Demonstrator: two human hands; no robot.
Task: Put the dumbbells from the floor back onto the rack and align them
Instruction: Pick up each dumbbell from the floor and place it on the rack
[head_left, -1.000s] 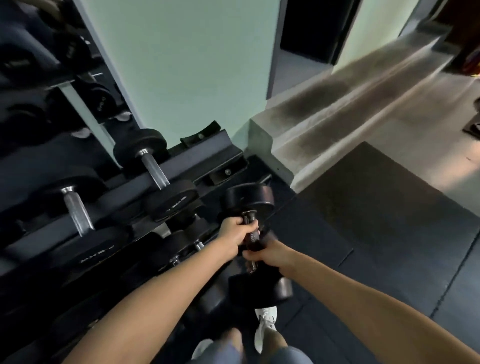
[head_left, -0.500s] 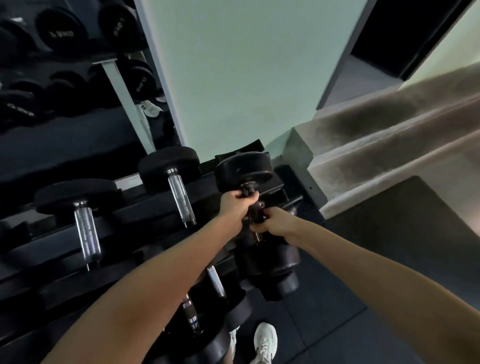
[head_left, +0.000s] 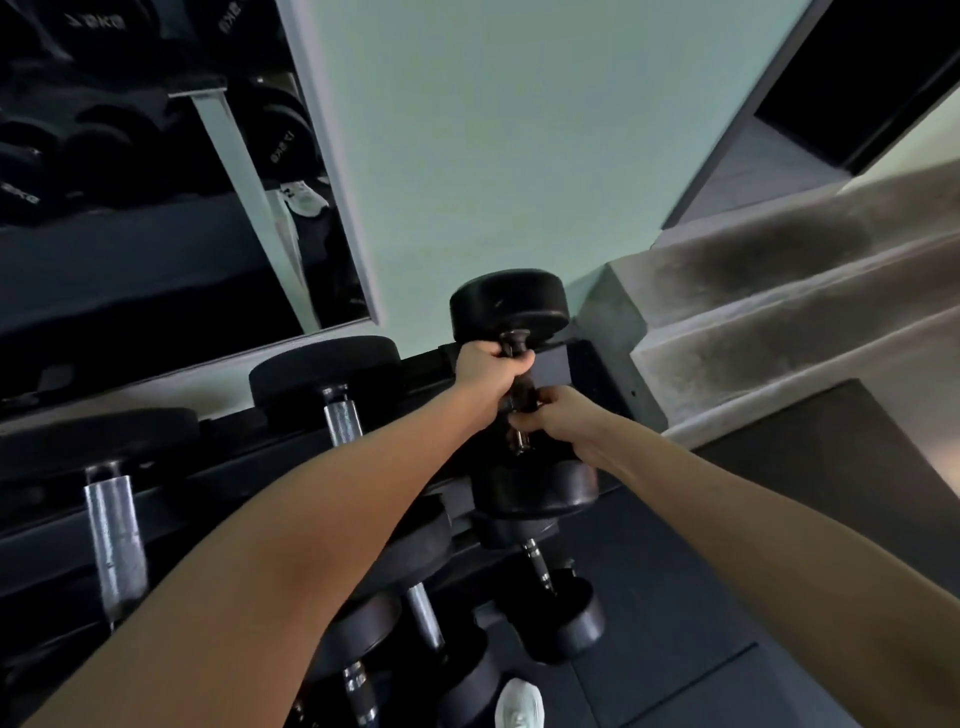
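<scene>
- Both hands grip one dumbbell (head_left: 506, 306) by its dark handle, in the middle of the frame.
- The left hand (head_left: 491, 371) is wrapped round the far end of the handle, right under the upper head, with its fingers curled tight.
- The right hand (head_left: 563, 421) clamps the near part of the handle, just below the left hand; the two are almost touching.
- The dumbbell is steeply tilted. Its far head is against the pale wall (head_left: 519, 130) and its near head is low at the front rail of the rack (head_left: 234, 467).
- It is at the right end of the rack's top tier; whether it rests on the rails cannot be told.
- Just to its left a second dumbbell (head_left: 324, 374) lies across the top tier, bright handle toward the camera.
- A third (head_left: 93, 441) lies further left on the same tier.
- More dumbbells (head_left: 561, 618) sit on the lower tiers, at the bottom centre.
- A mirror (head_left: 130, 208) in the upper left reflects racked weights.
- Grey steps (head_left: 779, 312) run along the right, above a dark floor mat (head_left: 675, 623).
- A white shoe (head_left: 519, 704) shows at the bottom edge.
</scene>
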